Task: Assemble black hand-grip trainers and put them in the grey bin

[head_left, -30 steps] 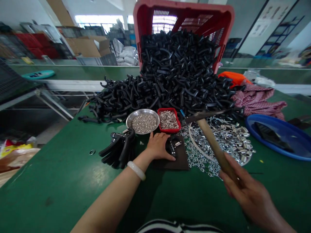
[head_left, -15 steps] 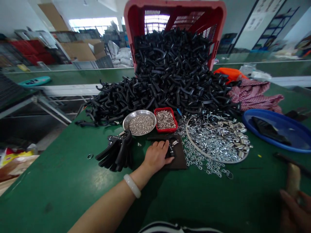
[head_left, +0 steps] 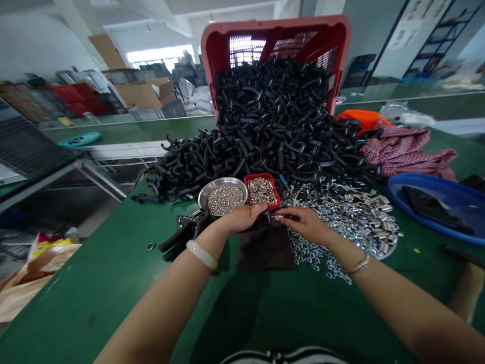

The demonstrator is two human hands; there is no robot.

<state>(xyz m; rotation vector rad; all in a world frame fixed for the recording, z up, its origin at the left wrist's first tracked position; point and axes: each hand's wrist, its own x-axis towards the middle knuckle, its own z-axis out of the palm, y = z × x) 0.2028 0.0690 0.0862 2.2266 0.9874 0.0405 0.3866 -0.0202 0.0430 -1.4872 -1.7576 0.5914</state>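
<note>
My left hand (head_left: 245,217) is closed around a black plastic handle (head_left: 262,222), lifted just above a dark square pad (head_left: 266,251). A small coil spring (head_left: 279,217) sticks out of the handle's right end. My right hand (head_left: 307,223) pinches at that spring with thumb and fingertips. Left of the pad lie several black handles (head_left: 181,237) fitted with springs. Behind my left hand stand a metal bowl (head_left: 201,196) of tiny silver parts and a red tray (head_left: 278,200) of rivet-like pins. A hammer (head_left: 469,288) with a wooden handle lies at the far right.
A red crate (head_left: 275,23) tipped toward me spills a heap of black handles (head_left: 265,121) across the table. Washers and metal sleeves (head_left: 341,217) are spread at the right. Beyond lie a blue tray (head_left: 435,222), a checked cloth (head_left: 413,149) and a loose ring (head_left: 151,246).
My right hand has let go of the hammer at the right and come over to the spring. My left hand has lifted the black handle off the pad and moved slightly away from me.
</note>
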